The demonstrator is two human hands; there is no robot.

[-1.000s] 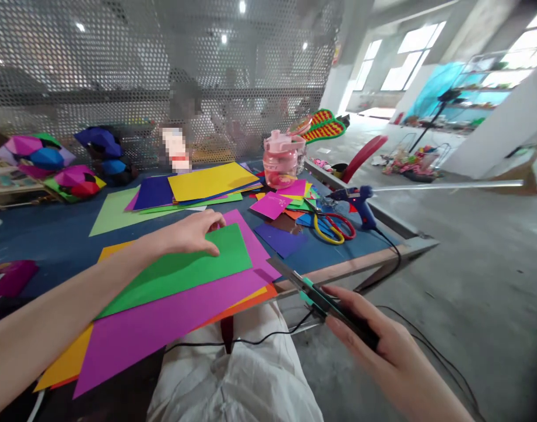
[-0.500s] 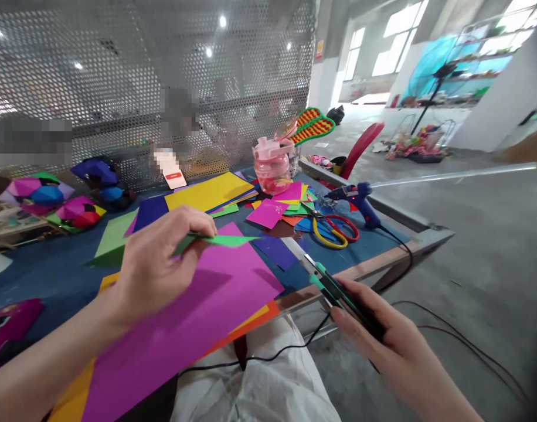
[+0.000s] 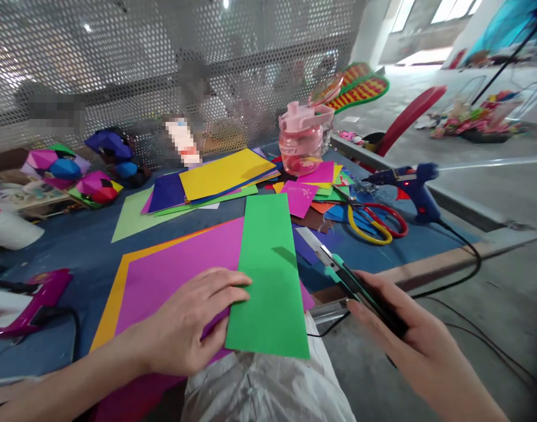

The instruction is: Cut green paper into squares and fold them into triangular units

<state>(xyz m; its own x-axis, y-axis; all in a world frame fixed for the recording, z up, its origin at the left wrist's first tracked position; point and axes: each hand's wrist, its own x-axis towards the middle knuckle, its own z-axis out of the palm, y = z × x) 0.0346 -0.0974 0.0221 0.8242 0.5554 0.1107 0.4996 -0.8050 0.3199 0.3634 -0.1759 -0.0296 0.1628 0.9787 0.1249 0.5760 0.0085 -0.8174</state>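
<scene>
A green paper strip (image 3: 268, 264) lies across a purple sheet (image 3: 176, 269), its lower end reaching over my lap. My left hand (image 3: 202, 319) holds the strip's left edge, fingertips on top and the thumb tip hidden at the edge. An orange-yellow sheet (image 3: 112, 310) shows under the purple one. In my right hand (image 3: 396, 328) is a green and black utility knife (image 3: 352, 281), its wide blade out and pointing up-left, just right of the strip and apart from it. A dark blue paper piece (image 3: 310, 249) lies by the blade.
Red-and-yellow-handled scissors (image 3: 374, 225) and a blue glue gun (image 3: 415, 187) lie at the right. Paper scraps surround a pink bottle (image 3: 301, 140). Behind are a stack with a yellow sheet (image 3: 228, 173), folded paper shapes (image 3: 66, 170) and a perforated metal screen (image 3: 140, 70).
My left hand has brought the green strip down, turning it from edge-on to flat on the purple sheet. My right hand still holds the knife. The view has shifted left and down.
</scene>
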